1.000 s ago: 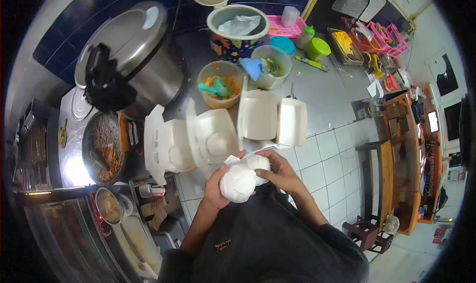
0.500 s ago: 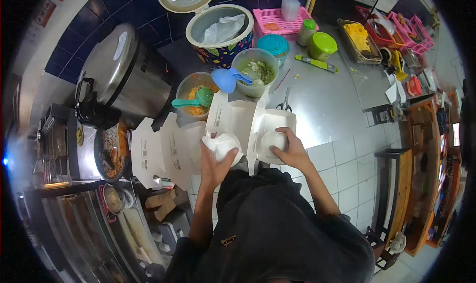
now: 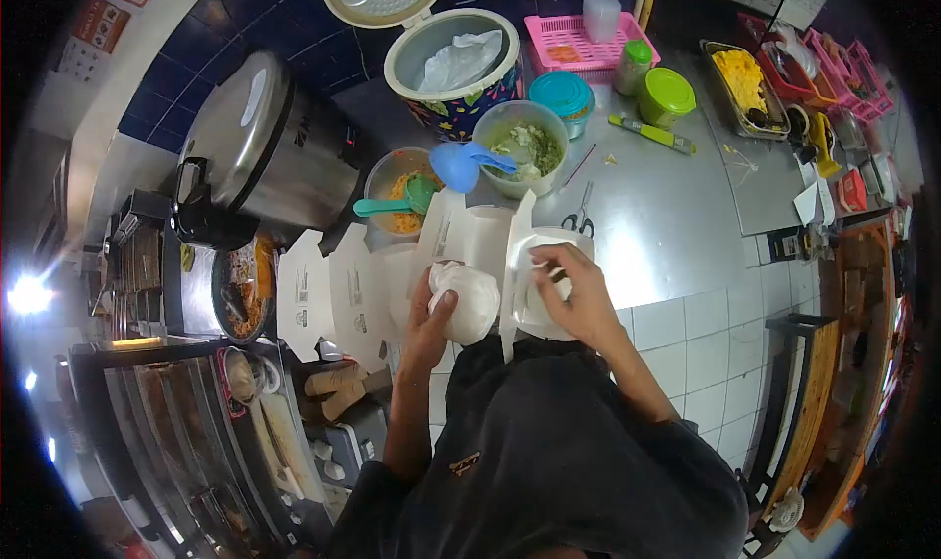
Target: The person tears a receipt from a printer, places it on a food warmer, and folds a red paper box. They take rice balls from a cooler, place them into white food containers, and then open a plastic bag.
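My left hand is closed around a stack of thin white round cups, with the thumb across its top and a wrinkled wrapper-like edge showing. My right hand hovers over an open white takeaway box, fingers bent and apart. Partly hidden under that hand, a white round cup sits in the box. Another open white box stands just left of it, behind my left hand. Further left, a third white box lies with its lid spread out.
Behind the boxes are a tub of orange shreds with a green scoop, and a tub of green shreds with a blue scoop. Scissors lie to the right. A large steel cooker and an open patterned rice container stand behind.
My right hand has lifted from its grip on the cup in the right box, its fingers loosening. My left hand has tilted the white stack so its round face shows. The view has shifted slightly.
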The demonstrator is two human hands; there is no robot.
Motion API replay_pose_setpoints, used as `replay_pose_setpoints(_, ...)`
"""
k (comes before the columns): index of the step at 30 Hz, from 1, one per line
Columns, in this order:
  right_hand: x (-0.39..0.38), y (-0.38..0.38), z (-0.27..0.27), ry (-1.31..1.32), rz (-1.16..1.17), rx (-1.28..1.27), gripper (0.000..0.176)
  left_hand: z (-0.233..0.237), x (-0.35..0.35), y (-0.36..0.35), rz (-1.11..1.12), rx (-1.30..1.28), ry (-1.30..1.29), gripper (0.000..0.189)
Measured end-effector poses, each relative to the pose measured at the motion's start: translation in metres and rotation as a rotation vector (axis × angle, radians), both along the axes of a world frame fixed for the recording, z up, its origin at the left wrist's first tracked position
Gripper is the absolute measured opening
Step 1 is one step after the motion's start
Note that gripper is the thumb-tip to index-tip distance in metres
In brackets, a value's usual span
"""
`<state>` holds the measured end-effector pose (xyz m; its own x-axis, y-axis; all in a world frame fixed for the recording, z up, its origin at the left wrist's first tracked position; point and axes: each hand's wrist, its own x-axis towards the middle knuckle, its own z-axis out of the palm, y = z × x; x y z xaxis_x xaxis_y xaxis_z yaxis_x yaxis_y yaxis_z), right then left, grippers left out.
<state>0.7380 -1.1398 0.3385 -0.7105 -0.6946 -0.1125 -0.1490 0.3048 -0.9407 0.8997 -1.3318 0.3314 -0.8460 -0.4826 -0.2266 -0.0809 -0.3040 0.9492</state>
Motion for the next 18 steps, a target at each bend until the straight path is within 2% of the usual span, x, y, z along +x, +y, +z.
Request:
replay_pose_setpoints(2, 0.007, -0.009, 0.028, 0.092, 0.181, -0.244, 0.06, 0.001, -0.002, 0.005, -0.037, 0.061, 0.032, 0.051)
replay_pose_setpoints(3, 0.012, -0.013, 0.036, 0.094, 0.181, -0.243, 0.06, 0.002, -0.004, 0.009, -0.009, 0.101, 0.055, 0.052)
replay_pose_setpoints(5, 0.023, -0.022, 0.046, 0.259, 0.287, -0.318, 0.074, 0.01, -0.01, 0.016, 0.023, 0.136, 0.083, 0.053)
replay_pose_setpoints(7, 0.035, -0.027, 0.04, 0.288, 0.256, -0.296, 0.08, 0.022, -0.016, 0.025, 0.213, 0.246, -0.046, 0.054)
replay_pose_setpoints(8, 0.039, -0.028, 0.036, 0.312, 0.219, -0.271, 0.086, 0.025, -0.017, 0.026, 0.213, 0.246, -0.047, 0.054)
replay_pose_setpoints(10, 0.037, -0.028, 0.03, 0.293, 0.229, -0.275, 0.087, 0.027, -0.019, 0.027, 0.174, 0.171, 0.128, 0.061)
replay_pose_setpoints(11, 0.037, -0.026, 0.027, 0.27, 0.239, -0.28, 0.088, 0.02, -0.015, 0.022, 0.17, 0.171, 0.122, 0.061)
replay_pose_setpoints(13, 0.034, -0.026, 0.022, 0.24, 0.262, -0.263, 0.087, 0.008, -0.007, 0.009, -0.154, -0.437, 0.058, 0.075)
replay_pose_setpoints(14, 0.032, -0.025, 0.021, 0.214, 0.291, -0.245, 0.087, 0.016, -0.005, 0.014, -0.181, -0.557, 0.009, 0.084)
replay_pose_setpoints(17, 0.033, -0.021, 0.021, 0.205, 0.282, -0.243, 0.087, 0.013, -0.003, 0.007, -0.183, -0.478, -0.103, 0.082)
replay_pose_setpoints(18, 0.033, -0.017, 0.019, 0.204, 0.282, -0.244, 0.087, 0.007, -0.005, 0.007, -0.119, -0.359, -0.096, 0.08)
